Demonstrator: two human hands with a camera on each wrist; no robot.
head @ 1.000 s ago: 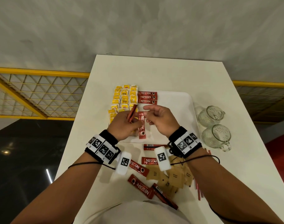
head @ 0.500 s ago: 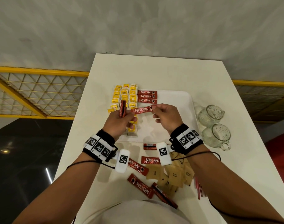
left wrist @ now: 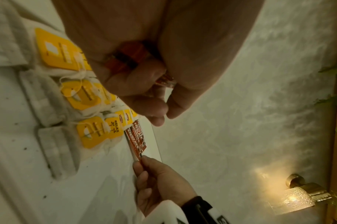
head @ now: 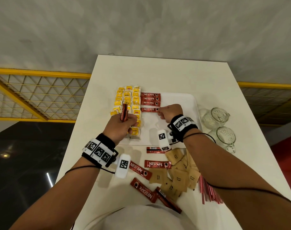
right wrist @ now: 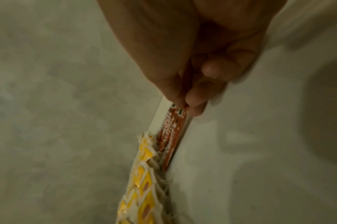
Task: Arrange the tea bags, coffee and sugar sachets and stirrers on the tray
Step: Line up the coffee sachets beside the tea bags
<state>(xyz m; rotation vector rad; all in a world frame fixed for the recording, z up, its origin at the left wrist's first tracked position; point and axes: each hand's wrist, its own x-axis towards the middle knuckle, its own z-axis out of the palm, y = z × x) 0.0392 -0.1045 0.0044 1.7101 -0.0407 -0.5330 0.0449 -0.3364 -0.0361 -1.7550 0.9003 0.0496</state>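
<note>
A white tray (head: 179, 100) lies mid-table. Rows of yellow-tagged tea bags (head: 127, 99) fill its left side. Beside them three red coffee sachets (head: 150, 99) lie in a column. Just below that column my right hand (head: 159, 110) pinches the right end of a fourth coffee sachet (head: 148, 109), seen also in the right wrist view as the sachet (right wrist: 178, 121). Over the tea bags my left hand (head: 124, 121) grips a small bundle of coffee sachets (head: 124, 112) that stands upright; the bundle (left wrist: 125, 59) shows in its curled fingers.
Loose coffee sachets (head: 157, 164), brown sugar sachets (head: 178, 173) and red stirrers (head: 207, 190) lie on the table's near part. Two glass mugs (head: 224, 135) stand right of the tray. The white table (head: 158, 72) drops off at its left edge.
My right hand carried one sachet from the left hand's bundle up the tray and set it level under the column of three. The left hand shifted left over the tea bags.
</note>
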